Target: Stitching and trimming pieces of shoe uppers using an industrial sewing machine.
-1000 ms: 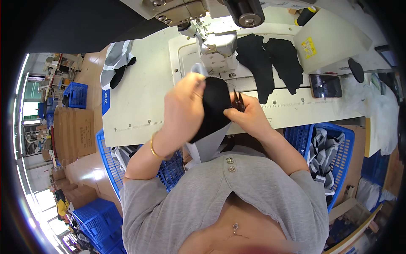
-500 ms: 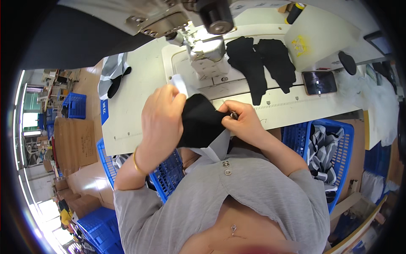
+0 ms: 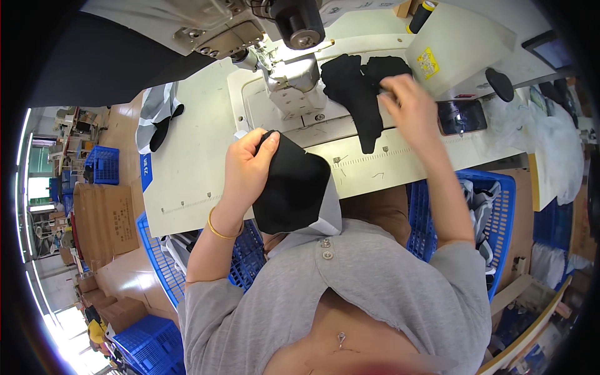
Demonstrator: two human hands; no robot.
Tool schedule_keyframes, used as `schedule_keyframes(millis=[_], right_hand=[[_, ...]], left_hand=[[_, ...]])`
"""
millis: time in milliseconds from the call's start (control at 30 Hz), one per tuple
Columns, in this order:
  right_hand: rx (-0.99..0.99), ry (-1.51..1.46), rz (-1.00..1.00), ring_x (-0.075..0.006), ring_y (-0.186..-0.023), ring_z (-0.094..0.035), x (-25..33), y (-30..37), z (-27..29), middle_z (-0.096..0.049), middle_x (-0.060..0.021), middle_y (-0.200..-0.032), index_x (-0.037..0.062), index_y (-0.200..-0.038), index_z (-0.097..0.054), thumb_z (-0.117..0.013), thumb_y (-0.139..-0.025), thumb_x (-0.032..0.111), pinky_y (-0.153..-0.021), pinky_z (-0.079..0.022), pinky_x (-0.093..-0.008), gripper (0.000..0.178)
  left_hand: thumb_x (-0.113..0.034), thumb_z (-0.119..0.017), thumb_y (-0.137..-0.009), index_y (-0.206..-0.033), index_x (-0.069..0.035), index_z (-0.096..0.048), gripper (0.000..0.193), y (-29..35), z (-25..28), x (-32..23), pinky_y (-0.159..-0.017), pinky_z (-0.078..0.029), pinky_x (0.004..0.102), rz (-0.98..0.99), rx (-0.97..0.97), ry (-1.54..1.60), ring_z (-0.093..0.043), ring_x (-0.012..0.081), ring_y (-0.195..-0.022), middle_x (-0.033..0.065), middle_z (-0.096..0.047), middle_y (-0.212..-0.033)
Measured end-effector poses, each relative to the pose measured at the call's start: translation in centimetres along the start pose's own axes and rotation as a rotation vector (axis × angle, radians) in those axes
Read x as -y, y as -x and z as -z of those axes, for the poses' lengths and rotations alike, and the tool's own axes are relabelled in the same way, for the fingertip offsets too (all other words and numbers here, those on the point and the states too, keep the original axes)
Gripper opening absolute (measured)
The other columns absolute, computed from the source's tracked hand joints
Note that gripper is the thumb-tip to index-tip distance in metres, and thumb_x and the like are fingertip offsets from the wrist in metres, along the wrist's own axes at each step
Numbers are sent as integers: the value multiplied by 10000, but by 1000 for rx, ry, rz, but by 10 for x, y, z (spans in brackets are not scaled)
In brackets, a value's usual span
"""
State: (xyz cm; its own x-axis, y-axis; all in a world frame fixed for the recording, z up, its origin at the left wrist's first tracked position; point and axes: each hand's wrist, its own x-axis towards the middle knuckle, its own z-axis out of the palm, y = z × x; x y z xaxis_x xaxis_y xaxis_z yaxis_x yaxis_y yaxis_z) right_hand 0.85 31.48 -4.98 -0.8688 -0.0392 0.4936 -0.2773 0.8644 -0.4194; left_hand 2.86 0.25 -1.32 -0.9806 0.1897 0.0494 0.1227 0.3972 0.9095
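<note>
My left hand (image 3: 247,165) pinches the upper edge of a sewn fabric piece (image 3: 290,187), black with light grey panels, which hangs in front of my shirt at the table's near edge. Over to the right, my right hand (image 3: 409,109) is at the black fabric pieces lying on the table. Its thumb and forefinger are apart, slightly blurred, with nothing visible between them. One black piece (image 3: 357,100) lies just left of these fingers. A second black piece (image 3: 389,65) is partly covered by the hand. The sewing machine (image 3: 294,81) stands beyond my left hand.
A grey and black fabric piece (image 3: 156,115) lies at the table's left. A phone (image 3: 462,117) rests on the right, near clear plastic wrapping (image 3: 556,150). Blue baskets (image 3: 503,219) with fabric pieces flank my lap. A thread spool (image 3: 421,17) stands at the back.
My right hand has let go of the sewn piece and moved right and away from me to the black pieces. My left hand still holds the sewn piece, which now hangs more open.
</note>
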Motion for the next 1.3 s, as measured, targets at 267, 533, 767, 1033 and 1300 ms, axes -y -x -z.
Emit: schedule_keyframes(millis=[267,533,767,1033,1300], right_hand=[[95,218,105,-236,-929,-600,-40,-14,0,-574,-31,-966,76,-913,-598,-737,-760,75,-768,-519,-374,207],[37,-78,56,-199,-688,-566,41,-17,55,-581,-40,-746,50,-891,-602,-730,-812,86,-627,-446,-323,154],[130,-620,-263,-64,-688,-473,33,-30,54,-561,34,-720,34,-898,-630,-709,-864,136,-645,-395,-232,134],[72,120,85,-323,-833,-648,-44,-26,10,-673,-113,-816,28,-935,-656,-686,-868,163,-776,-505,-386,154],[288,-704,-560,-68,-673,-550,24,-31,55,-615,22,-785,17,-979,-680,-757,-860,205,-578,-423,-219,235]], left_hand=[[-173,-621,-967,-788,6,-611,253,3,-1,-12,-585,-377,214,-44,-3,-53,-462,27,-657,-50,-558,-693],[-137,-631,-944,-826,5,-638,185,6,-6,-17,-576,-403,241,56,-31,242,-486,40,-635,-25,-582,-655],[-138,-635,-956,-864,13,-652,178,8,-5,-14,-609,-416,210,68,-51,320,-507,31,-673,-23,-618,-734],[-126,-629,-961,-878,22,-654,171,8,-5,-8,-621,-421,197,42,-24,331,-515,22,-692,-31,-622,-754],[-125,-628,-961,-885,17,-662,165,19,-3,-14,-620,-427,197,52,-13,353,-519,22,-698,-30,-628,-748]])
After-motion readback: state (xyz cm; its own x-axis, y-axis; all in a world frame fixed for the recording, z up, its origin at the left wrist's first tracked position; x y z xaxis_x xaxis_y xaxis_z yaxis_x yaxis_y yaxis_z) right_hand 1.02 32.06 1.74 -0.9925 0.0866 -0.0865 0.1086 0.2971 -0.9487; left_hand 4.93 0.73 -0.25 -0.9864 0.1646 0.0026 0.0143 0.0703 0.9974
